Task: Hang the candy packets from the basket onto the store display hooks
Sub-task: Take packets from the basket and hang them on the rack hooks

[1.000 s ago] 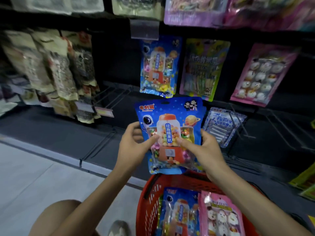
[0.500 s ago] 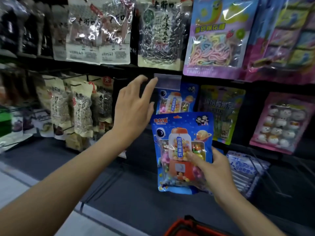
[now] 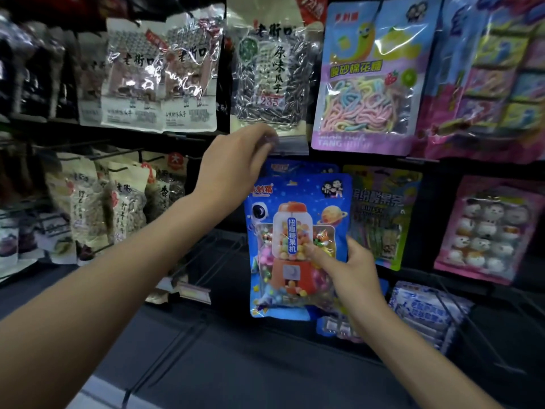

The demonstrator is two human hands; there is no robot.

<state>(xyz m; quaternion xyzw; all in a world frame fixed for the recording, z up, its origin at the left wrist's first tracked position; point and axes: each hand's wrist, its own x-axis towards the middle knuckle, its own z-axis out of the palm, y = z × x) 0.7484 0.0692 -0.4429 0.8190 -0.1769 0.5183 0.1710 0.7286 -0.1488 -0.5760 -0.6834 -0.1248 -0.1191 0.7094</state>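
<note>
The right grip (image 3: pixel 351 270) is closed on the blue candy packet (image 3: pixel 295 231), thumb across its front, fingers behind its lower right edge. The packet stands upright, up and left of this grip. The left grip (image 3: pixel 236 169), fingers curled, pinches the left end of the clear price tag (image 3: pixel 292 144), directly above the packet. A matching packet (image 3: pixel 306 166) hangs just behind, below that tag.
</note>
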